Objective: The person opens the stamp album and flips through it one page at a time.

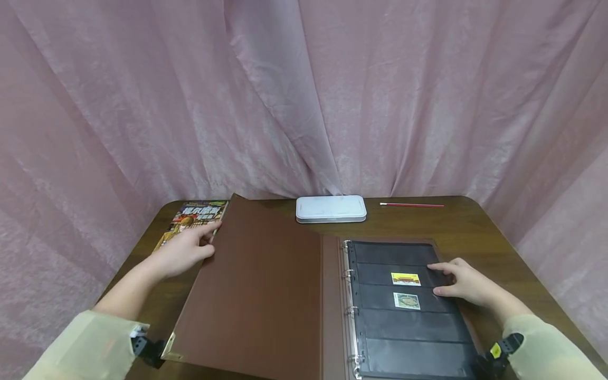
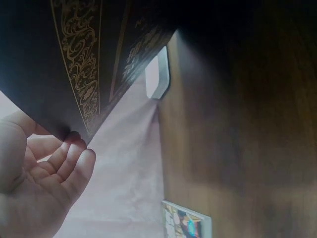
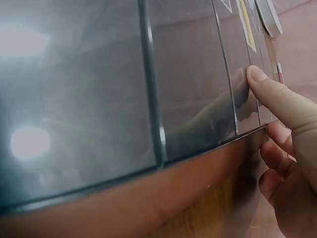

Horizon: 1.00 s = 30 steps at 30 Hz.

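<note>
An opened brown stamp album (image 1: 266, 285) lies in front of me, its left cover raised off the table. With curled fingers my left hand (image 1: 185, 250) holds the outer edge of that cover. The left wrist view shows the cover's dark outside (image 2: 29, 64) with gold scrollwork, the fingers at its edge. On the right, my right hand (image 1: 463, 282) rests at the edge of a black pocket page (image 1: 413, 327). Its thumb (image 3: 257, 74) touches the page surface; the other fingers lie loosely bent at the rim. A yellow stamp (image 1: 406, 279) and a greenish stamp (image 1: 406, 301) sit in the pockets.
Metal rings (image 1: 351, 311) run along the album's spine. Behind it stands a white tin case (image 1: 331, 209), with a red pencil (image 1: 412, 205) to its right. A colourful book (image 1: 190, 217) lies at the back left, partly covered by my left hand. Pink curtains hang behind.
</note>
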Motion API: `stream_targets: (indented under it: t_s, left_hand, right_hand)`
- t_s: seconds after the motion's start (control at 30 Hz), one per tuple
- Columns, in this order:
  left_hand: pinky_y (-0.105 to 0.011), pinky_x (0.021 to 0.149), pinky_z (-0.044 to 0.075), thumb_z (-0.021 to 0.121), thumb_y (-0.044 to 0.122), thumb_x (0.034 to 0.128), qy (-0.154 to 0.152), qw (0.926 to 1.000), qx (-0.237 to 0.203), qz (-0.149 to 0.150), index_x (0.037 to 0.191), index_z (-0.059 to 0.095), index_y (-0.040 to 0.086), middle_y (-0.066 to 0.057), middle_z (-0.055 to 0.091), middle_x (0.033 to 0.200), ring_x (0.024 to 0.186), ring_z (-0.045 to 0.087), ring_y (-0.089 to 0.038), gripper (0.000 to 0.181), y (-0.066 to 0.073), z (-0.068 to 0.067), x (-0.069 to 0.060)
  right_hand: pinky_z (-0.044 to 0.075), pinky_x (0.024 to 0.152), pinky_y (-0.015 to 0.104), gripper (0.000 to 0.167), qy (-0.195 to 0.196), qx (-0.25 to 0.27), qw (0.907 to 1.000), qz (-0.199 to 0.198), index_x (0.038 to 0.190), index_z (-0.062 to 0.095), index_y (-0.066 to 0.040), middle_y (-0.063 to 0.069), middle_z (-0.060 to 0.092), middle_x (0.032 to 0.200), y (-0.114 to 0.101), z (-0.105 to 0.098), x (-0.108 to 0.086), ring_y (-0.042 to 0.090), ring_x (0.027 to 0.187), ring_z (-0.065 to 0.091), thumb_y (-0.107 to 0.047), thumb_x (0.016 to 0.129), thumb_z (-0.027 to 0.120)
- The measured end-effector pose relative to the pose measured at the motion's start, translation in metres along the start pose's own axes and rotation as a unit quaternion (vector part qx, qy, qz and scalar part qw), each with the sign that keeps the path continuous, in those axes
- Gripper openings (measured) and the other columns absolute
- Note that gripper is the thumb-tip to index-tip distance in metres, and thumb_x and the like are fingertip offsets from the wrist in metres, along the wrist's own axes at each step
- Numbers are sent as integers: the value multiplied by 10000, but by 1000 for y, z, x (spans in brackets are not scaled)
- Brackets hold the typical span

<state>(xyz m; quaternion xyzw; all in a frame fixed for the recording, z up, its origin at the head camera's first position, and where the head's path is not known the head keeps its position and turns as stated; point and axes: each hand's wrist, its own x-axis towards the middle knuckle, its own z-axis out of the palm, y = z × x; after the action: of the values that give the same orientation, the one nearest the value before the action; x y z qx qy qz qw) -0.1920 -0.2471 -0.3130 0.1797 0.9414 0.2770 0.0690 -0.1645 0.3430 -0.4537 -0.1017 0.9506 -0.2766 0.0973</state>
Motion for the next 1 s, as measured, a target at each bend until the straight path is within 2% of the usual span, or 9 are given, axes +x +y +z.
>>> stream_targets:
  t_s: [0.1, 0.33, 0.43, 0.6, 0.77, 1.0]
  left_hand:
    - [-307, 692, 391, 519, 43, 799, 51, 9999, 99, 69, 1396, 360, -78, -28, 532, 884, 780, 486, -159, 629, -6, 3, -1]
    - [-286, 633, 376, 518, 47, 809, -92, 9998, 128, -87, 1393, 357, -86, -24, 509, 853, 683, 442, -131, 621, -21, 11, -2]
    - [-295, 653, 372, 523, 51, 809, -110, 9997, 213, -79, 1379, 376, -93, -24, 505, 873, 751, 462, -149, 606, -27, 14, -3]
    - [-293, 649, 365, 527, 40, 807, -169, 9996, 194, -86, 1367, 375, -116, -33, 488, 858, 780, 463, -178, 601, -39, 21, -7]
    - [-263, 594, 367, 535, 30, 827, -185, 9997, -3, -177, 1353, 375, -138, -37, 491, 853, 750, 452, -172, 575, -54, 30, -11]
    - [-307, 706, 427, 593, 123, 883, -222, 9994, -26, -265, 1329, 435, -104, -25, 540, 896, 826, 502, -172, 525, -70, 38, -15]
  right_hand:
    - [418, 724, 411, 694, 46, -20, 10000, 24, 1288, 552, -35, 183, 444, 1055, 2, 1, -1, 291, 929, 479, -401, 743, 775]
    - [424, 750, 448, 722, 145, -52, 9998, 84, 1295, 538, -21, 210, 450, 1079, 6, 3, -4, 328, 958, 494, -420, 740, 770]
    - [428, 766, 459, 727, 208, -96, 9997, 94, 1290, 542, -29, 203, 459, 1088, 6, 5, -5, 340, 983, 501, -430, 730, 774]
    - [431, 756, 461, 754, 233, -46, 9997, 98, 1299, 526, -11, 219, 451, 1104, 4, 6, -6, 340, 966, 499, -445, 732, 768]
    - [433, 747, 432, 784, 248, -1, 9995, 173, 1311, 517, -9, 217, 448, 1122, 3, 8, -6, 303, 944, 497, -471, 727, 762]
    - [434, 737, 434, 790, 260, -13, 9995, 198, 1310, 513, -4, 222, 447, 1123, 3, 8, -7, 300, 930, 497, -476, 726, 760]
